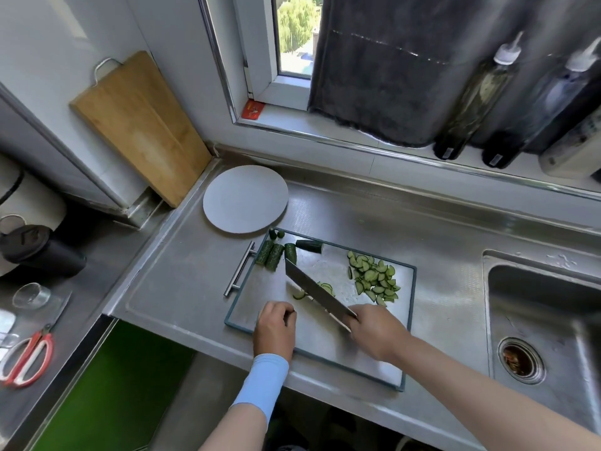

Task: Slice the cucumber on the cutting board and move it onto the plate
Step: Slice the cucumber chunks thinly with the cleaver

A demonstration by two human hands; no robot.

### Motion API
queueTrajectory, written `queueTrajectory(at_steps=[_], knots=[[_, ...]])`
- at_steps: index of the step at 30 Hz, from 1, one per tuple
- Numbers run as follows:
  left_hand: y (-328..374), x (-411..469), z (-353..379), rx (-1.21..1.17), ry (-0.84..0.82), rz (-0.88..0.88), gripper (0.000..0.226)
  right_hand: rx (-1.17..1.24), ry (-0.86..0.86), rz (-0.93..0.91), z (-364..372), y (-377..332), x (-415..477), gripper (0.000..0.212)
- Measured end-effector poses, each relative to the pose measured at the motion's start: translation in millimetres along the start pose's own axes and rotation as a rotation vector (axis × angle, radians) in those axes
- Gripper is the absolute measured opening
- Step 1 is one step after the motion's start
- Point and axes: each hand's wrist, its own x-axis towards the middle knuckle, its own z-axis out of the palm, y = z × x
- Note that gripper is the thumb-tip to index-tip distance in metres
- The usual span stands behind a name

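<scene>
A steel cutting board (328,340) with a dark rim lies on the counter. Several uncut cucumber chunks (276,253) sit at its far left corner, and a pile of cucumber slices (374,278) lies at its far right. My right hand (374,333) grips the handle of a cleaver (313,289), whose blade slants across the board over a few fresh slices (325,288). My left hand (274,327) rests on the board with curled fingers just left of the blade; what it holds is hidden. The white plate (245,198) stands bare behind the board.
A sink (546,320) with a drain lies to the right. A wooden board (136,125) leans in the left corner. Bottles (471,99) line the windowsill. Red scissors (27,359), a glass (31,296) and a black cup (39,252) sit on the lower left counter.
</scene>
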Motion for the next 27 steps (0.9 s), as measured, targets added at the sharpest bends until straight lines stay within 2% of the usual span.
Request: queueTrajectory(at_steps=[4,8,10,14,15,17,18,20,22,23,27], knots=[[27.7,25.0,11.8,-0.043,-0.095,-0.012,0.012,0.071,0.080,-0.017,-15.1,14.4,-6.5,0.036],[51.4,39.3,18.0,-0.068,-0.204,-0.017,0.014,0.021,0.199,-0.055,-32.6,26.2,-9.7,0.034],[55.5,41.4,12.4,-0.105,-0.141,-0.042,0.019,-0.072,0.232,-0.105,-40.4,30.4,-10.8,0.032],[58.6,44.9,-20.6,-0.249,0.117,-0.207,0.030,-0.291,0.261,-0.271,-46.1,37.7,-10.8,0.015],[59.3,46.9,-29.6,-0.274,0.181,-0.207,0.031,-0.321,0.274,-0.298,-46.4,38.2,-10.5,0.017],[60.7,50.7,-43.0,-0.235,0.227,-0.076,0.027,-0.364,0.287,-0.342,-46.6,37.7,-10.4,0.026],[63.2,51.8,-46.7,-0.191,0.169,0.022,0.022,-0.382,0.291,-0.357,-46.5,35.4,-9.8,0.027],[70.9,53.2,-45.9,-0.113,-0.109,0.190,0.012,-0.390,0.297,-0.360,-47.7,29.2,-8.5,0.026],[77.8,54.7,-39.4,0.021,-0.425,0.276,0.025,-0.406,0.293,-0.344,-47.7,23.2,-5.6,0.028],[79.0,56.6,-35.8,0.095,-0.519,0.299,0.032,-0.430,0.288,-0.334,-48.0,20.5,-4.2,0.026],[75.1,70.0,-29.3,0.115,-0.577,0.283,0.035,-0.524,0.274,-0.312,-50.0,8.8,-3.1,0.025]])
